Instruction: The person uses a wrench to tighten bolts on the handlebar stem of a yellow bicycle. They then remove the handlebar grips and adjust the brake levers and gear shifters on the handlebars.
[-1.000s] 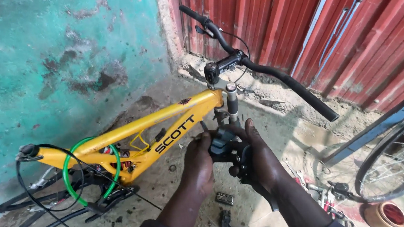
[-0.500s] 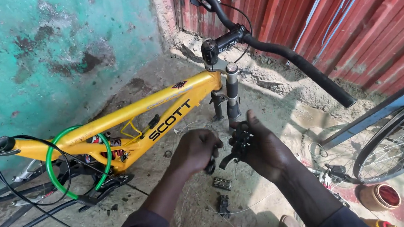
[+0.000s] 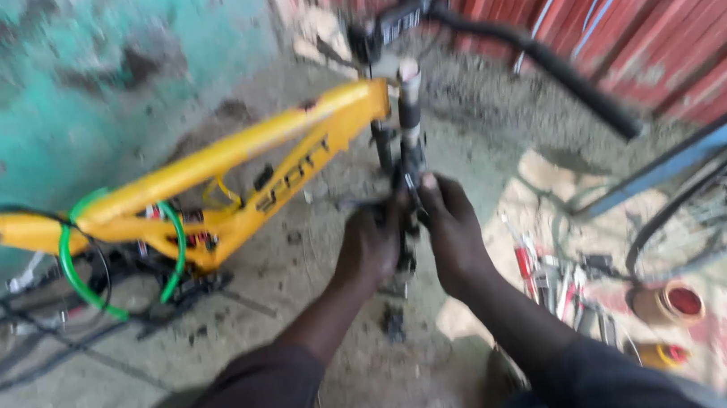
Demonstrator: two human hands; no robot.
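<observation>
Yellow bike frame (image 3: pixel 224 160) lies left of our hands. Left hand (image 3: pixel 368 248) and right hand (image 3: pixel 452 235) clamp the fork leg (image 3: pixel 405 186); we judge fork fitting underway; next needs steady alignment.

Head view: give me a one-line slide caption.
Both hands, left hand and right hand, grip a dark part at the fork of a yellow bike frame on the ground.

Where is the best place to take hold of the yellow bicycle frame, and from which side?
Probably the long sloping upper tube of the yellow bicycle frame, from above. It is bare, straight and faces up. Lower down, green cable and black cables crowd the frame; the front end is taken by the left hand and right hand.
</observation>
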